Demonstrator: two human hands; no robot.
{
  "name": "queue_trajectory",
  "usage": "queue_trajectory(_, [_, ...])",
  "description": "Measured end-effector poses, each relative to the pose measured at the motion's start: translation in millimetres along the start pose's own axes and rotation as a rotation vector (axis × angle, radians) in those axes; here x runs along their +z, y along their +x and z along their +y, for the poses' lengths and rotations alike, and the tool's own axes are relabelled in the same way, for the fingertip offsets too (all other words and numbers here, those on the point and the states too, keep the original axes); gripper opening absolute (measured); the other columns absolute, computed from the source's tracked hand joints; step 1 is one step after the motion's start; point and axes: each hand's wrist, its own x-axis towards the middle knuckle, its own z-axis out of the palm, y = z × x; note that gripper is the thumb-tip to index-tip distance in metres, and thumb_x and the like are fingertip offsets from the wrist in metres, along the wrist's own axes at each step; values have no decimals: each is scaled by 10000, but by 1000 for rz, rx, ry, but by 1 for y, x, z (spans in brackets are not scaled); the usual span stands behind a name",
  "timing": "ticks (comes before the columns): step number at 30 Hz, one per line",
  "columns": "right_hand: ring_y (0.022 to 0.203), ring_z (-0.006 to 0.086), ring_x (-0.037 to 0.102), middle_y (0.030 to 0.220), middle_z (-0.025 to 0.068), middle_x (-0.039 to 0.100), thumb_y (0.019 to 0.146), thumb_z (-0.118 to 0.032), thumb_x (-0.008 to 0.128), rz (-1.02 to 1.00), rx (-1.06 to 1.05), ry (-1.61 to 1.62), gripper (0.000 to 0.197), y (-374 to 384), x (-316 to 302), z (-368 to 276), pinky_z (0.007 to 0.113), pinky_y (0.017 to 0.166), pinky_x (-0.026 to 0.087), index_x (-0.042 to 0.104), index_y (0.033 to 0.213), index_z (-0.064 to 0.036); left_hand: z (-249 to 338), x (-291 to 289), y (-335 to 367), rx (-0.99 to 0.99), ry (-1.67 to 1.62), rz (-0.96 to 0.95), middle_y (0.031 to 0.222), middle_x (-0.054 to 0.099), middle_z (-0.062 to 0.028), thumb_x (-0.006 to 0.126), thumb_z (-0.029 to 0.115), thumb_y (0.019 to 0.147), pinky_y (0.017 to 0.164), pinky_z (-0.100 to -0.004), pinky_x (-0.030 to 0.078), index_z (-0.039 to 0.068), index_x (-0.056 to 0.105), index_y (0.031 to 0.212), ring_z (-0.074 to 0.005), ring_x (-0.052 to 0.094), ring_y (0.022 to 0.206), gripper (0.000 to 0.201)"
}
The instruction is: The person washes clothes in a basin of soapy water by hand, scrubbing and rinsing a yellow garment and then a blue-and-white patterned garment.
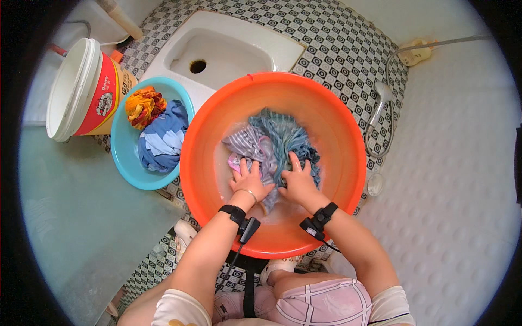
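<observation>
A big orange basin (340,141) sits in front of me, with wet cloth and a little cloudy water in it. My left hand (249,183) rests with spread fingers on a pale purple striped cloth (246,142) that has a pink edge. On the bunched teal striped cloth (285,133) beside it lies my right hand (299,185), fingers apart and pressing down. Neither hand grips the fabric. Both wrists carry black strapped devices, and a thin bracelet circles the left one.
Left of the basin, a light blue tub (120,163) holds an orange-yellow cloth (144,107) and blue clothing (163,138). A white-rimmed bucket (97,100) stands behind it. Beyond is a squat toilet (228,54). A shower head (380,95) with hose lies at the right wall.
</observation>
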Motion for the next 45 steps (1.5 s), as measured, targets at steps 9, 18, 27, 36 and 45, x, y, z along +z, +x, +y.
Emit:
queue_trajectory(9, [1307,535,243,1463,324,138,623,-284,806,350,340,143,1058,8,1,33,654,965,335,178,1461,-136,-21,6,7,61,271,737,1452,263,-206,691,246,710,1051,-586,203,274,434,1364,-465,223,1321,703])
queue_trajectory(18, [1156,395,481,1312,246,441,739,-42,622,335,17,725,534,39,42,35,420,921,456,489,1256,-48,1,29,35,186,-243,387,1235,517,-144,614,132,769,951,-493,385,146,564,1218,-401,472,1113,452])
queue_trajectory(27, [1069,239,594,1208,125,601,841,-112,551,-83,123,2200,455,4,-47,31,353,936,476,493,1272,25,-4,-32,37,234,-2006,-560,1171,620,-97,479,207,893,866,-387,522,61,538,1251,-244,625,1009,391])
queue_trajectory(36, [1108,476,492,1211,306,504,713,-164,624,611,254,258,617,14,-26,70,478,995,396,482,1299,-35,-24,-18,31,-57,-494,411,1194,520,-235,643,256,821,920,-437,444,2,511,1255,-393,547,1069,520])
queue_trajectory(45, [1176,432,460,1281,284,451,681,-318,762,357,170,261,864,54,10,11,457,1007,382,348,1371,-4,-28,21,53,188,-751,300,1356,324,-293,591,343,894,1077,-416,287,98,372,1387,-398,329,1283,592])
